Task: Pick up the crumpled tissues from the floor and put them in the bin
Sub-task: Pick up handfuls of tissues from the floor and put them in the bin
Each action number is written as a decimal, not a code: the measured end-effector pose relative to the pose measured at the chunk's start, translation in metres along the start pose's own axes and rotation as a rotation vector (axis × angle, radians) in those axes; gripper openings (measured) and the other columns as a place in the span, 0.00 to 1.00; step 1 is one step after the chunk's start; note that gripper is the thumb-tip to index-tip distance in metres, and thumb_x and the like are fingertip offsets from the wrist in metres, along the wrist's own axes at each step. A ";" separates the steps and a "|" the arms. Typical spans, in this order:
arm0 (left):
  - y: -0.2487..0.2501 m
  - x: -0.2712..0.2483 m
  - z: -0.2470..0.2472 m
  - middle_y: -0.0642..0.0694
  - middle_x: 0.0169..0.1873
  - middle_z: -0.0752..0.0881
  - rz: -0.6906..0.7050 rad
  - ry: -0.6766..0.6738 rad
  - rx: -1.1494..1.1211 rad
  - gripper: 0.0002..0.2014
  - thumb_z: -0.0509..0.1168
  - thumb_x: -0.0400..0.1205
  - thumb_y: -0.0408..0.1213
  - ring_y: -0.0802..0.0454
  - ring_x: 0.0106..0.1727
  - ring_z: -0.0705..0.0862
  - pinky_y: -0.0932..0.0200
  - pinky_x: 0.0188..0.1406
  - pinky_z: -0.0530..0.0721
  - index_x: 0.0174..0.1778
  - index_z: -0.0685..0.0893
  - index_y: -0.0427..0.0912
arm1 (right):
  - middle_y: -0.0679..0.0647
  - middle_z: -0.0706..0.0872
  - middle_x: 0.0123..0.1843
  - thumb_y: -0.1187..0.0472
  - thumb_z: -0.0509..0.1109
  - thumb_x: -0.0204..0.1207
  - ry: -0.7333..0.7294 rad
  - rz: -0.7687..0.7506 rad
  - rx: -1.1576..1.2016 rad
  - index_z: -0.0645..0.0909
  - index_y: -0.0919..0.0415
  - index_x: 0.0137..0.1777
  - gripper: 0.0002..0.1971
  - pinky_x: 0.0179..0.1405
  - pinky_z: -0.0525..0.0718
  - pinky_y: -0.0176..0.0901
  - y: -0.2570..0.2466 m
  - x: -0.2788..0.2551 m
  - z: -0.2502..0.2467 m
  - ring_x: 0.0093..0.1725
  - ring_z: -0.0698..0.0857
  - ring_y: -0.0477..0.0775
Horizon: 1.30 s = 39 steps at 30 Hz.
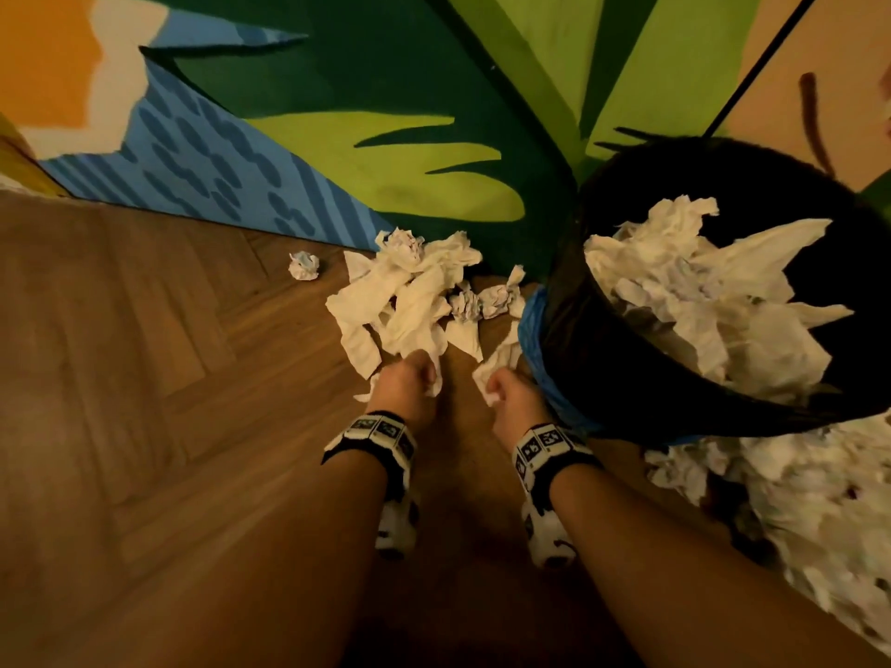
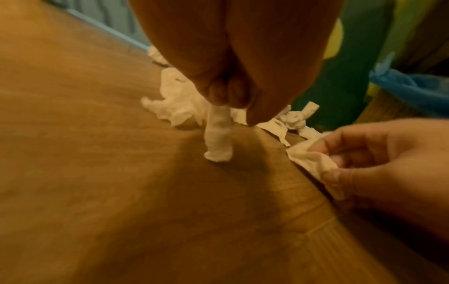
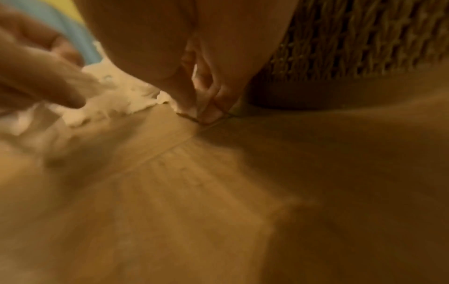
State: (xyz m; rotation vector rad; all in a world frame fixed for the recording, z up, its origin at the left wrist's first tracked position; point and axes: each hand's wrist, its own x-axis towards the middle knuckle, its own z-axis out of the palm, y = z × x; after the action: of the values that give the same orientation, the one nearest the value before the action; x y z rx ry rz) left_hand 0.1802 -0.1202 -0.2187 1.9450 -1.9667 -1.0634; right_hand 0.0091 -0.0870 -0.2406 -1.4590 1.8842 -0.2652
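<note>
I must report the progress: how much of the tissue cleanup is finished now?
Partly done. The bin already holds many tissues. In hand: the left hand pinches one tissue, and the right hand grips another. Left: a pile by the wall, plus one stray ball.

tissues point(image 1: 410, 291) on floor point(image 1: 144, 354), left of bin point(image 1: 602, 349)
</note>
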 end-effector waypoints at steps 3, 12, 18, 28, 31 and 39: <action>-0.005 -0.015 0.003 0.48 0.40 0.81 -0.076 -0.008 -0.183 0.10 0.63 0.77 0.30 0.44 0.42 0.85 0.55 0.33 0.86 0.51 0.77 0.48 | 0.60 0.71 0.72 0.76 0.59 0.76 -0.010 0.037 -0.025 0.77 0.57 0.69 0.24 0.71 0.74 0.49 -0.003 -0.001 0.007 0.70 0.74 0.61; -0.034 -0.036 0.011 0.45 0.59 0.79 -0.157 0.143 0.025 0.15 0.55 0.86 0.41 0.51 0.48 0.80 0.57 0.53 0.79 0.48 0.88 0.40 | 0.55 0.83 0.45 0.64 0.71 0.74 0.153 -0.014 -0.141 0.78 0.55 0.50 0.07 0.38 0.80 0.42 -0.037 0.020 0.003 0.46 0.85 0.58; -0.050 -0.043 0.010 0.49 0.75 0.64 -0.147 0.136 0.087 0.18 0.55 0.85 0.45 0.47 0.67 0.78 0.52 0.66 0.80 0.67 0.82 0.48 | 0.46 0.53 0.81 0.75 0.60 0.69 0.008 -0.157 -0.276 0.71 0.40 0.72 0.35 0.74 0.70 0.57 -0.042 0.049 0.014 0.78 0.58 0.61; -0.051 -0.032 -0.002 0.53 0.43 0.85 -0.273 0.138 -0.273 0.11 0.64 0.83 0.49 0.58 0.37 0.85 0.58 0.35 0.88 0.57 0.68 0.59 | 0.58 0.79 0.69 0.65 0.68 0.79 -0.050 -0.110 -0.371 0.84 0.59 0.64 0.14 0.60 0.76 0.42 -0.020 0.029 0.012 0.66 0.78 0.59; -0.036 -0.015 -0.016 0.50 0.39 0.86 -0.218 0.195 -0.293 0.24 0.65 0.84 0.44 0.53 0.34 0.88 0.53 0.31 0.90 0.70 0.60 0.64 | 0.56 0.75 0.71 0.71 0.67 0.78 -0.020 -0.077 -0.227 0.78 0.52 0.69 0.22 0.61 0.78 0.42 -0.003 0.001 0.017 0.67 0.78 0.58; -0.022 0.006 -0.021 0.44 0.52 0.86 -0.278 0.045 -0.068 0.22 0.65 0.84 0.42 0.49 0.43 0.87 0.61 0.36 0.84 0.75 0.74 0.49 | 0.61 0.76 0.71 0.65 0.62 0.81 -0.113 -0.019 -0.410 0.73 0.59 0.73 0.20 0.65 0.79 0.49 0.024 -0.026 0.009 0.68 0.78 0.62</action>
State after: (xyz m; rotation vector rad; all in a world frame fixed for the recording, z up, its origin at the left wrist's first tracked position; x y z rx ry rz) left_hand 0.2098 -0.1307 -0.2184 2.2300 -1.6471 -1.1204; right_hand -0.0012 -0.0529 -0.2495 -1.7182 1.9052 0.2054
